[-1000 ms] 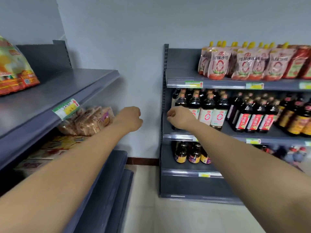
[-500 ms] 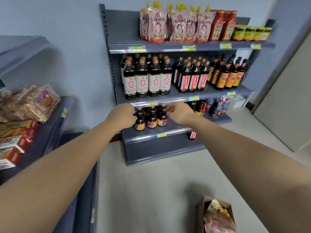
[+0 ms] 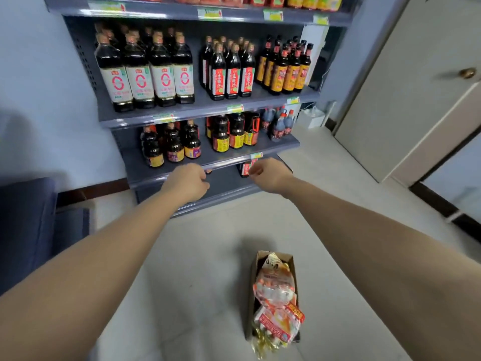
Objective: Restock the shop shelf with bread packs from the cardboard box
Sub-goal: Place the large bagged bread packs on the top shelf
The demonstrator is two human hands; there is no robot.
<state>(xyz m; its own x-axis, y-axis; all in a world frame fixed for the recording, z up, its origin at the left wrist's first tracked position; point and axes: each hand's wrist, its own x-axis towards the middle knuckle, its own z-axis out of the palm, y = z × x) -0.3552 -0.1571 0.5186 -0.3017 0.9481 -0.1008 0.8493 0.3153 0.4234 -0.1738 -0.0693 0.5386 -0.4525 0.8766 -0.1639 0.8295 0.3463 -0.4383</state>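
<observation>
Fingers [image 3: 256, 171] of the right hand [image 3: 269, 174] are curled into the palm and hold nothing. The fingers of the left hand [image 3: 188, 182] are curled together the same way, also around nothing. Both arms reach forward, and the two hands are in front of the lowest boards of the grey shelving [image 3: 276, 145].

From the head camera, the cardboard box [image 3: 253, 282] stands on the pale floor [image 3: 195, 256], below the right arm and well apart from both hands. It is narrow and open on top. The bread packs [image 3: 276, 289] lie inside it, one over the other, and I count three (the wrappers overlap and are blurred, so this is not sure). The nearest pack hangs over the box's near edge.

On the shelving, the middle board has four large bottles [image 3: 145, 74] with white labels in its front row. Next to them are three red-label bottles [image 3: 231, 74] in front, and then orange-label bottles [image 3: 283, 71] whose rows I cannot count. The board under it has three small dark bottles [image 3: 171, 147], three jugs [image 3: 235, 134] and a group of red-capped bottles [image 3: 279, 123]. On the lowest board, one single bottle [image 3: 246, 168] shows just beside the right hand.

At the right is a pale door [image 3: 403, 100] with one round knob [image 3: 467, 72].
</observation>
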